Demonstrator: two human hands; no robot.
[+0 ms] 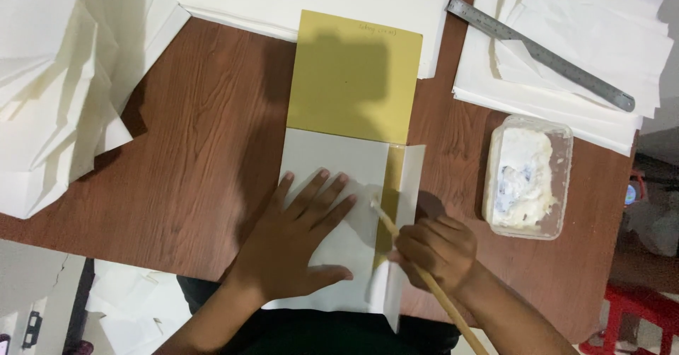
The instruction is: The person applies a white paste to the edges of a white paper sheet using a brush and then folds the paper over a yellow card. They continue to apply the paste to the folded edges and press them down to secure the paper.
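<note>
White paper sheet, centre table at six o'clock of the yellow card: my left hand flat, fingers spread, pinning it; my right hand fisted round a thin stick, gluing the flap; next, steady strokes along it.

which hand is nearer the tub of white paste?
Right. The right hand, gripping a thin wooden stick, sits just beside the paste tub, toward the person. The left hand lies flat on the white paper, farther away across the fold.
</note>
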